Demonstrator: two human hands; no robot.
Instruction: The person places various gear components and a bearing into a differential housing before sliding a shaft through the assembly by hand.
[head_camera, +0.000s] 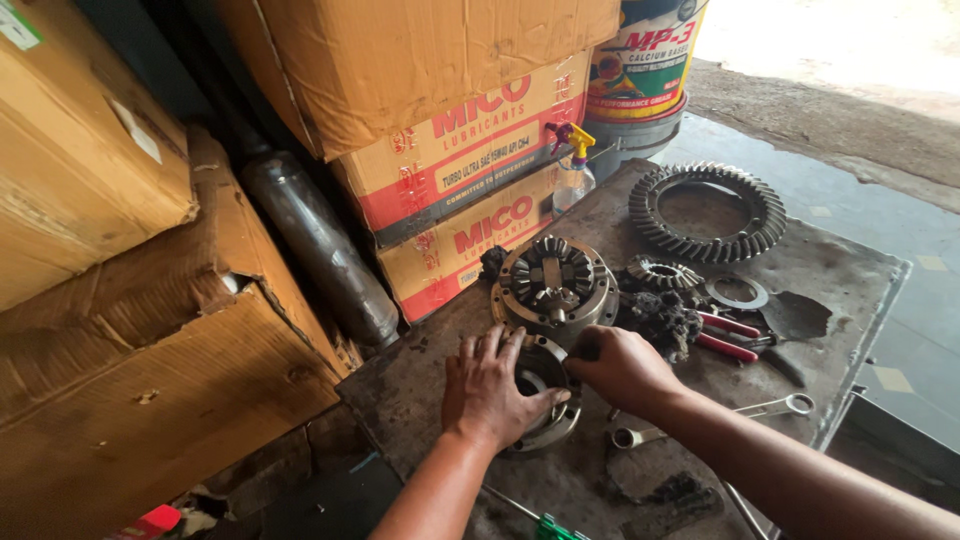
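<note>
Metal housing half (545, 400) on worktop (850, 270): looks heavy, stiff, greasy | left hand (490, 385) spread flat on its rim | right hand (620, 368) grip clenched, contents hidden.

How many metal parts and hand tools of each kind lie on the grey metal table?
Round differential housings: 2, one with gears inside, one under the left hand
Large toothed ring gear: 1
Small loose bevel gear: 1
Flat metal washer ring: 1
Red-handled pliers: 1
Silver combination wrench: 1
Total: 7
</note>
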